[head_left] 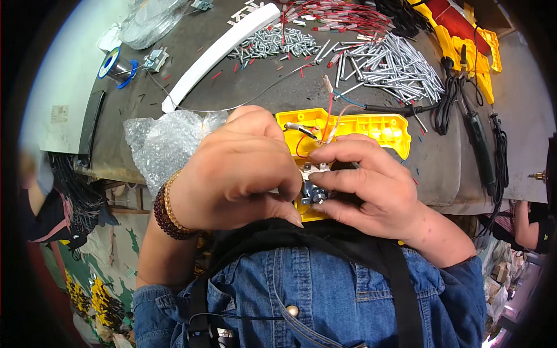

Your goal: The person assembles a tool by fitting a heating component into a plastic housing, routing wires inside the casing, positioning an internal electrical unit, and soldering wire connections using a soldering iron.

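In front of my body lies a yellow plastic tool housing (377, 124), its ribbed inside facing up. Red, white and black wires (304, 131) run out of it. My right hand (371, 182) grips a small dark switch-like part (314, 193) with metal tabs and a white piece on top. The part sits over the near end of the housing. My left hand (243, 168) is closed right beside that part, fingers curled; what they pinch, if anything, is hidden behind the knuckles.
Bubble wrap (165, 142) lies at my left, with a solder spool (118, 68) beyond it. A white curved strip (220, 55), short screws (275, 45), long bolts (397, 66) and red wires (348, 14) cover the back. A corded soldering iron (477, 136) is at right.
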The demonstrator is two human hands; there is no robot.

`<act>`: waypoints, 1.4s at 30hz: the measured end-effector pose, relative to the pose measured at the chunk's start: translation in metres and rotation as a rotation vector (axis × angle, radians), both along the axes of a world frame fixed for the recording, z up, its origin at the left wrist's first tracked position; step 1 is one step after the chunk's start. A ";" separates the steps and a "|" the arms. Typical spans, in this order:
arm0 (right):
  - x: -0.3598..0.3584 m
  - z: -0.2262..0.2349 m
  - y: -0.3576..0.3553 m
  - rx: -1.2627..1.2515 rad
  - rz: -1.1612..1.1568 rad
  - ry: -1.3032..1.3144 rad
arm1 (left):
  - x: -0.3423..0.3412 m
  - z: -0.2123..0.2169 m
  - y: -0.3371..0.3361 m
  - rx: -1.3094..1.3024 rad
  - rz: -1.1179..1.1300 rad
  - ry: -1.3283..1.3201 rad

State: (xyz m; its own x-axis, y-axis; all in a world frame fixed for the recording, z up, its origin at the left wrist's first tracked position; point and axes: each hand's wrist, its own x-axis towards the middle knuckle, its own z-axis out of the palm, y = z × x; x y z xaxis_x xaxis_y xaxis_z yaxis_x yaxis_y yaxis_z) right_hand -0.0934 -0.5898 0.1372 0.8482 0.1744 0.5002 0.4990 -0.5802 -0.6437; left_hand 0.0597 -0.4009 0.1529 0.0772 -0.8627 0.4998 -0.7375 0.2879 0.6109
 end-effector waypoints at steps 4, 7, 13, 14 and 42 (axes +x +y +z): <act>0.004 0.011 0.005 -0.068 0.022 0.009 | 0.001 -0.001 0.000 0.008 -0.010 -0.013; 0.003 0.033 0.011 -0.258 0.018 0.094 | 0.002 -0.001 0.001 0.012 -0.007 -0.023; 0.007 0.043 0.021 -0.418 -0.032 0.116 | 0.000 -0.004 0.001 -0.015 0.015 -0.012; 0.007 0.044 0.020 -0.384 -0.036 0.126 | 0.000 -0.004 0.001 -0.017 0.014 -0.008; -0.005 0.000 0.012 -0.253 -0.058 -0.138 | -0.005 0.005 0.005 -0.038 -0.011 -0.062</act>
